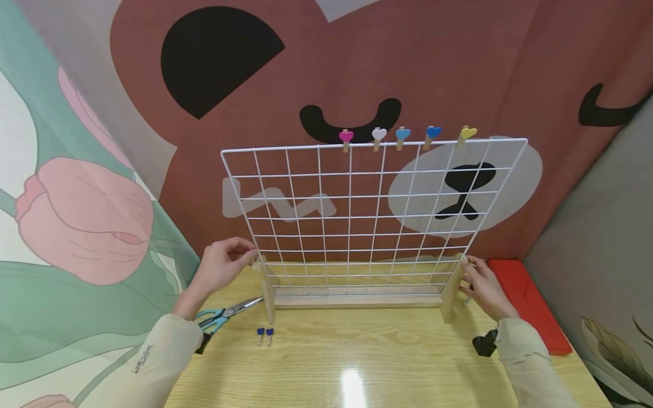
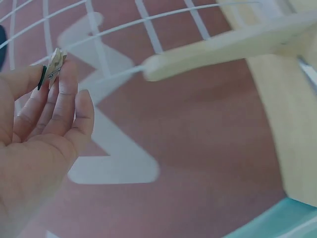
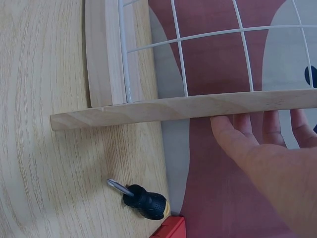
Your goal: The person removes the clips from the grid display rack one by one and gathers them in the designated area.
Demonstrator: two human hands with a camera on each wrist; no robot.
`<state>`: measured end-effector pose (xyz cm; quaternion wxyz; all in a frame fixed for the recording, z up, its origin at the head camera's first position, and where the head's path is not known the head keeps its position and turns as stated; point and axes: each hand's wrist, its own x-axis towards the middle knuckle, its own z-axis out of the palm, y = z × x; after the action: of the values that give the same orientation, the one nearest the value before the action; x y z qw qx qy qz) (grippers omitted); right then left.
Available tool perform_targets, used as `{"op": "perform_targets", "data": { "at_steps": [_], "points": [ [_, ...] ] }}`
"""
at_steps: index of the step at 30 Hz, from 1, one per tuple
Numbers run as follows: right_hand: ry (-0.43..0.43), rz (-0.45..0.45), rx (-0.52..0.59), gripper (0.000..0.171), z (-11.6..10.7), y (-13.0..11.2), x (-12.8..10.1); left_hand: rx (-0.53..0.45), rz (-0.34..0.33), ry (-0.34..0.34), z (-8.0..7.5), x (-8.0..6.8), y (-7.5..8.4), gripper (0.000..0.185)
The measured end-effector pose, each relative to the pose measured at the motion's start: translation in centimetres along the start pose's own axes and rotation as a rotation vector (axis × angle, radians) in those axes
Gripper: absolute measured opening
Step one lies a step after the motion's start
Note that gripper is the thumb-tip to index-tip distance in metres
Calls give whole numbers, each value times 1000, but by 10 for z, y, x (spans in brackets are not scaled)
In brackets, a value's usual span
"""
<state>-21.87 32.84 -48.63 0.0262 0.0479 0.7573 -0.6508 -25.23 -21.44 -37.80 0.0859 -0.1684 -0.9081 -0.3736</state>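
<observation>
My left hand (image 1: pixel 227 263) pinches a small wooden clothespin (image 2: pixel 54 68) with a dark piece on its side, close to the left edge of the white wire grid (image 1: pixel 349 236). The grid stands upright in a wooden stand (image 1: pixel 357 302). My right hand (image 1: pixel 483 285) touches the outer face of the stand's right upright (image 3: pixel 198 108) with its fingertips, the fingers extended. Along the grid's top wire sit several heart clothespins: pink (image 1: pixel 346 137), white (image 1: pixel 378 136), light blue (image 1: pixel 402 136), blue (image 1: pixel 432 135) and yellow (image 1: pixel 466 134).
Two dark blue heart clothespins (image 1: pixel 265 334) lie on the table (image 1: pixel 326 362) at front left. Scissors (image 1: pixel 224 315) with light blue handles lie beside the left upright. A stubby screwdriver (image 3: pixel 143 201) and a red case (image 1: pixel 530 306) are at right. Printed cloth hangs behind.
</observation>
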Motion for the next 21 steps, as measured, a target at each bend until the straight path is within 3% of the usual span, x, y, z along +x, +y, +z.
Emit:
{"op": "perform_targets", "data": {
  "at_steps": [6,13,21],
  "points": [
    [-4,4,-9,71,-1,1,0,9,-92,-45,10,-17,-27,17],
    [0,16,-11,72,0,1,0,-84,-102,-15,34,-36,-63,11],
    [6,12,13,68,2,0,1,-105,-235,0,53,-53,-88,10]
  ]
}}
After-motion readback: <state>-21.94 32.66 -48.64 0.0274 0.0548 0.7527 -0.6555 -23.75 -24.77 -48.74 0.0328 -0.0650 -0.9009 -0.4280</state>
